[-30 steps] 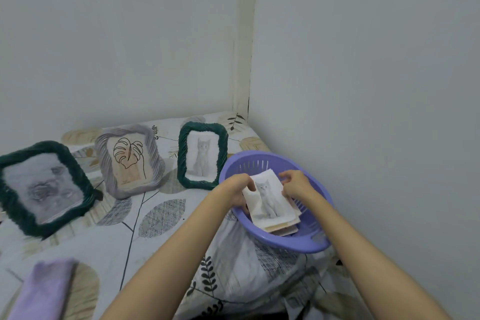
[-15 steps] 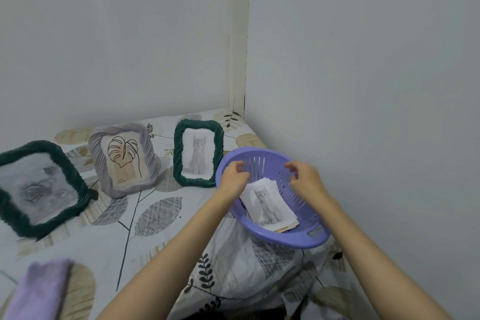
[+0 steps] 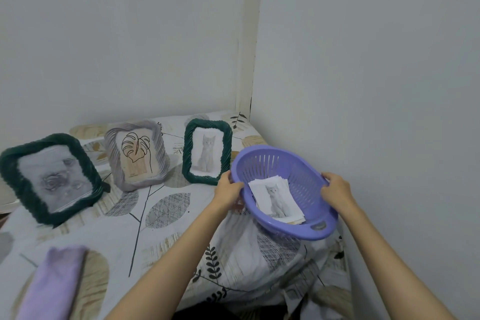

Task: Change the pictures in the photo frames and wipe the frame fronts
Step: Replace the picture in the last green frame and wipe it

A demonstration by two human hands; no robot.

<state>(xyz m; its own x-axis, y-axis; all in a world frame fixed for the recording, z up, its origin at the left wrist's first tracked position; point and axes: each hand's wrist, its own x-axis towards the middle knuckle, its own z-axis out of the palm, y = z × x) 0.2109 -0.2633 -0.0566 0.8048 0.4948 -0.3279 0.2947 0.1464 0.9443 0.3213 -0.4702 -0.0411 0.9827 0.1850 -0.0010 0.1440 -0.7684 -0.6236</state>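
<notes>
Both hands grip the purple basket (image 3: 306, 179) at the centre right of the frame: the left hand (image 3: 228, 189) closes on its left rim, the right hand (image 3: 336, 189) on its right rim. The basket is oval, its long axis running from upper left to lower right, and it tilts so that its opening faces toward the camera. Whether it rests on the cloth or is lifted clear cannot be told.

Inside lies a stack of pictures (image 3: 276, 199); the top one shows a grey kitten, long side running roughly up and down the frame, leaning slightly left at the top.

Three frames stand in a row across the left and middle, leaning back, fronts toward the camera. The small green frame (image 3: 207, 152), just left of the basket, is upright in portrait and holds a kitten picture. The grey frame (image 3: 137, 154) shows a leaf drawing. The large green frame (image 3: 50, 176), at the far left, holds a blurred grey picture.

A lilac cloth (image 3: 50, 283) lies at the lower left on the leaf-patterned cover (image 3: 161, 236).
</notes>
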